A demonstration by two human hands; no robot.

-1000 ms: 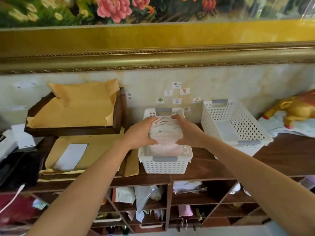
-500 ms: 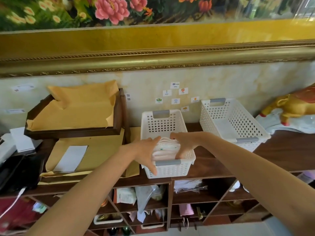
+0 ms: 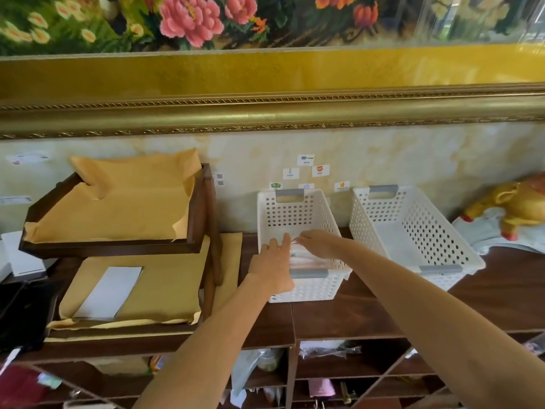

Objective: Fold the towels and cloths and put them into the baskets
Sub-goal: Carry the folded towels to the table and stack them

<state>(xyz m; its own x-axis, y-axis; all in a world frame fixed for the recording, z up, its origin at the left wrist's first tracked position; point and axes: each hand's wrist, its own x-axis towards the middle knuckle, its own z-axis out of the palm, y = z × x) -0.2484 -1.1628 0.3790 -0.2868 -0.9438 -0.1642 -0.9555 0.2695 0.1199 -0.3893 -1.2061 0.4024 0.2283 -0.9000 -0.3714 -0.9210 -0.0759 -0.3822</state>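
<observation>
Pressing one folded cloth [image 3: 306,256] into one of two baskets [image 3: 295,214] — both hands [image 3: 272,270]

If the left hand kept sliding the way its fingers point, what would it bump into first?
Probably the far wall of the left basket. The left hand points away over the folded cloth; depth is hard to judge.

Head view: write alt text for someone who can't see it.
Both hands, left and right, reach into a white basket on a wooden shelf, fingers on folded cloth inside. A second white basket stands beside it to the right.
</observation>
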